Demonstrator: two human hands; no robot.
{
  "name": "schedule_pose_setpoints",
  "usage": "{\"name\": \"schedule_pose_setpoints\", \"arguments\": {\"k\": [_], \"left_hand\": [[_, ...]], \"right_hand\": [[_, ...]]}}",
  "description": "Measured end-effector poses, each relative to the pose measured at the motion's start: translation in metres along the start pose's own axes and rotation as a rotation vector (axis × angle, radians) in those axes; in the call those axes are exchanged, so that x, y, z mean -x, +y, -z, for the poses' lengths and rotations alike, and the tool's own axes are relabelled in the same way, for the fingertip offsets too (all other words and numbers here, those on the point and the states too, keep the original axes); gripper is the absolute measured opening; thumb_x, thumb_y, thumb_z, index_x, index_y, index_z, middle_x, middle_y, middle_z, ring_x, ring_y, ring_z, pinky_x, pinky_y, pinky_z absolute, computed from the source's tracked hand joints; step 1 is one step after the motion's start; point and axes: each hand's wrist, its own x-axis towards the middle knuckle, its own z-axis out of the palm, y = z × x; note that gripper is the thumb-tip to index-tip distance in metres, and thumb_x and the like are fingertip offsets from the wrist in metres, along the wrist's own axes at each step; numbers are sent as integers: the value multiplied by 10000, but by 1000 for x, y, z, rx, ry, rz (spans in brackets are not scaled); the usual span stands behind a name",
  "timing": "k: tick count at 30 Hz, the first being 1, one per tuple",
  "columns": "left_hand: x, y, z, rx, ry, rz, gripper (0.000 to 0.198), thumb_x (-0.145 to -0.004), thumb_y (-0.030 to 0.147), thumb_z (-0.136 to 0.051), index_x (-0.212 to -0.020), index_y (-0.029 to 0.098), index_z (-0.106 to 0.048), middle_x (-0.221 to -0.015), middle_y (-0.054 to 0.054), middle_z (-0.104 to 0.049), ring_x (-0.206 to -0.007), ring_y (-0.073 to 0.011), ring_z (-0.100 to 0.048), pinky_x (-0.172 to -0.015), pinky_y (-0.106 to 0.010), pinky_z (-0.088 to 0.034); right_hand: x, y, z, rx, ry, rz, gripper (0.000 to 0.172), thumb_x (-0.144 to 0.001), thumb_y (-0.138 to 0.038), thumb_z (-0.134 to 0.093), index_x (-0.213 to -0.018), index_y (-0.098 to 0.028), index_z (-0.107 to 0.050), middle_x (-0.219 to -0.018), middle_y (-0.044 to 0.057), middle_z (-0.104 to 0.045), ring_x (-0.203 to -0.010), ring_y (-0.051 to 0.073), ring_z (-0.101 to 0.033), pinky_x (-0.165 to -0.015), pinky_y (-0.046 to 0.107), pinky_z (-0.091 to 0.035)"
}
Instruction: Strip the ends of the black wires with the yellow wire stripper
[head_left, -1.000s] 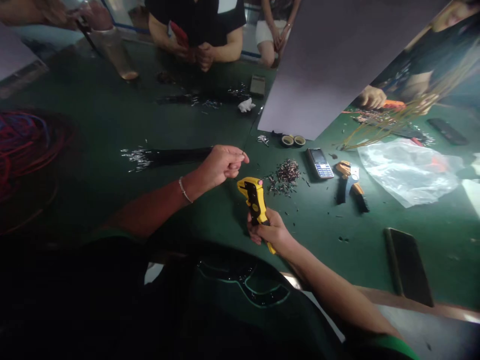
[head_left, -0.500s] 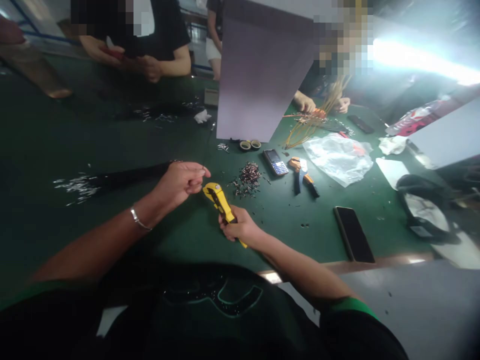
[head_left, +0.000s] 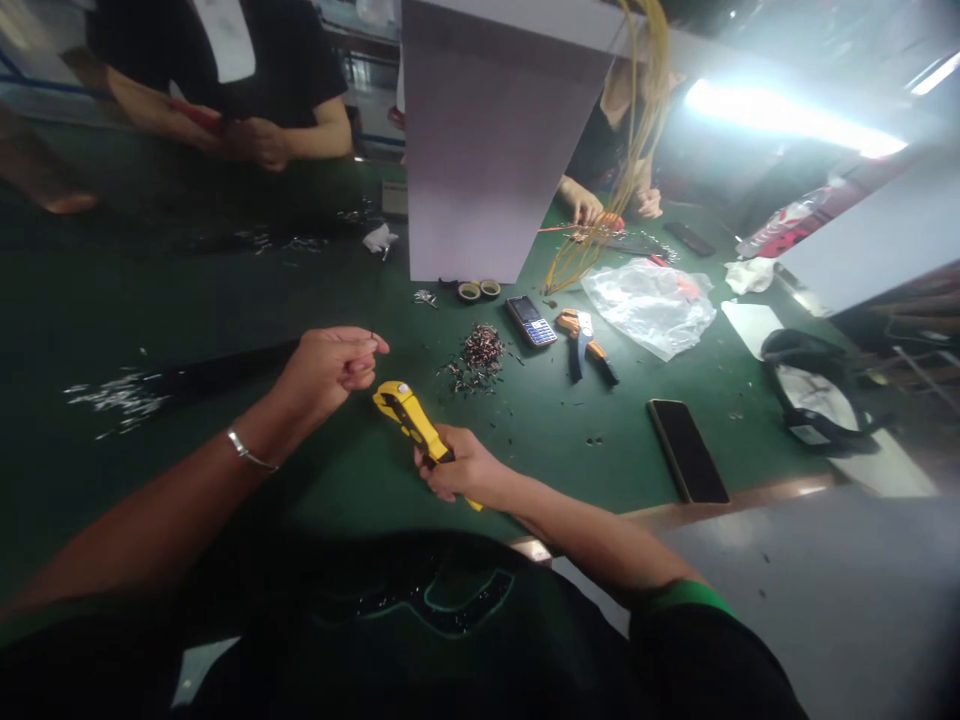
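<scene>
My left hand [head_left: 326, 368] pinches a thin dark wire [head_left: 371, 336] between thumb and fingertips, with a silver bangle on that wrist. My right hand [head_left: 457, 465] is shut around the grip of a yellow and black wire stripper [head_left: 405, 412], whose head leans up and left, close to my left fingertips. The two hands are apart. A small heap of metal-ended wire pieces [head_left: 478, 358] lies just beyond the stripper. Behind my left hand stretches a bundle of black wires [head_left: 225, 370] with bright bare ends [head_left: 116, 395].
On the green workbench [head_left: 600, 470] lie a keypad phone [head_left: 531, 320], orange-handled pliers [head_left: 583, 345], a plastic bag [head_left: 649, 307], a smartphone [head_left: 688, 450] and tape rolls [head_left: 478, 290]. A grey partition [head_left: 487, 140] stands between two co-workers' hands [head_left: 262, 145] [head_left: 579, 200].
The view has swung right, so the bench items sit further left. The stripper has tilted from nearly upright to leaning left. Both hands keep their hold.
</scene>
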Motion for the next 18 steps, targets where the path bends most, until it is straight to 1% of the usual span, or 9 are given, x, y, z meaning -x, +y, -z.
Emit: {"name": "schedule_pose_setpoints", "arguments": {"k": [5, 7, 10, 13, 16, 18], "left_hand": [[2, 4, -4, -33, -24, 16, 64, -724, 99, -629, -684, 66, -666, -439, 45, -360, -379, -25, -296, -404, -188, -205], [1, 3, -4, -45, -20, 17, 58, -715, 90, -628, -677, 67, -665, -440, 40, -369, -381, -26, -302, -402, -186, -203], [-1, 0, -1, -15, 7, 1, 42, -700, 78, -636, -668, 71, -662, -436, 42, -373, -385, -25, -299, -401, -183, -205], [-2, -4, 0, 29, -14, -7, 54, -704, 69, -627, -663, 70, -662, -427, 48, -363, -378, -25, -289, -403, -189, -197], [-3, -7, 1, 55, -52, 6, 80, -724, 60, -599, -669, 72, -656, -432, 50, -365, -371, -21, -273, -407, -196, -183], [-5, -9, 4, 72, -47, -13, 92, -748, 74, -595, -676, 76, -652, -427, 58, -353, -365, -19, -249, -407, -201, -171]], "right_hand": [[-3, -2, 6, 94, 69, 48, 226, -517, -157, -517, -741, -182, -514, -555, -76, -493, -361, 48, -400, -320, 169, -301], [-4, -1, 7, 79, 65, 45, 228, -516, -147, -520, -741, -182, -515, -554, -76, -496, -362, 49, -399, -318, 168, -299], [-3, 2, 4, -54, 12, 2, 244, -515, -128, -541, -754, -177, -526, -544, -78, -506, -359, 51, -403, -327, 173, -325], [0, 3, 3, -251, -26, -25, 262, -514, -101, -564, -764, -171, -525, -557, -65, -537, -363, 58, -410, -336, 189, -336], [0, 4, 5, -314, -21, -2, 255, -525, -78, -576, -764, -162, -541, -553, -49, -554, -370, 69, -421, -347, 207, -344], [-1, 4, 4, -331, -28, -14, 255, -519, -67, -576, -754, -161, -546, -548, -46, -552, -369, 73, -422, -350, 214, -342]]}}
